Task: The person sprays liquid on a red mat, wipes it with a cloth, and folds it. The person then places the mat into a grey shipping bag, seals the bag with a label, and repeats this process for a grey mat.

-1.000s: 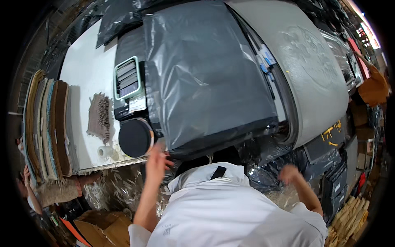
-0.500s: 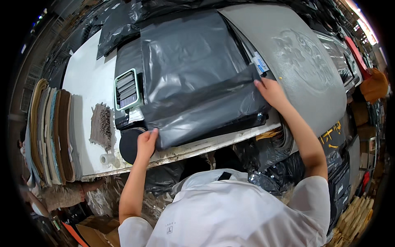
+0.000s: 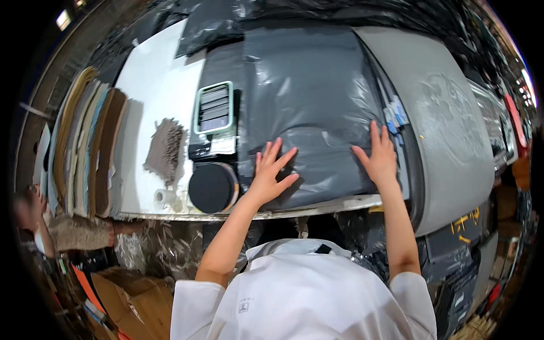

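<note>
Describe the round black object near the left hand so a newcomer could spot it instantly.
Start at the white worktable. On its near edge, just left of the left hand pressing the grey plastic bag, lies a round black disc. It is the only circular thing there, below a green-framed rectangular device.

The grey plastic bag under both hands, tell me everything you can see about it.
The grey plastic bag is a large, glossy, dark grey sheet-like mailer of thin film, lightly wrinkled and catching glare. It lies flat on the white table, its near part folded over along the table's front edge. The left hand and right hand press on that fold with fingers spread. More dark bags lie beneath and behind it.
</note>
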The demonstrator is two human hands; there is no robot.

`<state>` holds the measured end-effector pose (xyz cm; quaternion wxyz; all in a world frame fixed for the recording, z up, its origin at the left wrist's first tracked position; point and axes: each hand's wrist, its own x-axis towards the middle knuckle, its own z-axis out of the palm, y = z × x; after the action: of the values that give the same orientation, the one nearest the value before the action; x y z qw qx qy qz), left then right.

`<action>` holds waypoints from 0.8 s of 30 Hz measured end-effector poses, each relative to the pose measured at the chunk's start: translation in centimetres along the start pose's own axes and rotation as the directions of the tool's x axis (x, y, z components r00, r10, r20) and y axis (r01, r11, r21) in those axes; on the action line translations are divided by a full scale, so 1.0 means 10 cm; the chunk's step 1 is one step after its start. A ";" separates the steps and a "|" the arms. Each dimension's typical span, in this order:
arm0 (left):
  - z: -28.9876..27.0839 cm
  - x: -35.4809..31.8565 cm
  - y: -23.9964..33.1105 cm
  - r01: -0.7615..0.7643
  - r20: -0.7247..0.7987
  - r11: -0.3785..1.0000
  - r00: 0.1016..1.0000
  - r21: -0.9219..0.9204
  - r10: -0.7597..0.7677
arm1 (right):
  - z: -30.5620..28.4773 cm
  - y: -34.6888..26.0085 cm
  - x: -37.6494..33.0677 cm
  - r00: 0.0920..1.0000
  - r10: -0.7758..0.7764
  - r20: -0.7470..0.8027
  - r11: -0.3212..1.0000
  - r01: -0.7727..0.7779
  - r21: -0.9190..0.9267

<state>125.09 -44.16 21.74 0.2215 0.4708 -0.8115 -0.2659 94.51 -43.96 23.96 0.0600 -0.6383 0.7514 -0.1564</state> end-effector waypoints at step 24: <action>-0.42 -0.64 0.98 -0.146 -0.415 0.840 0.904 -0.522 -0.101 | -0.48 -1.42 -0.90 0.957 -0.013 0.290 -0.019 -0.291 0.957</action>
<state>124.23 -35.35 30.50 0.5204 0.4254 -0.6401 -0.3721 108.09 -36.30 31.95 0.5888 -0.3408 0.4673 -0.5646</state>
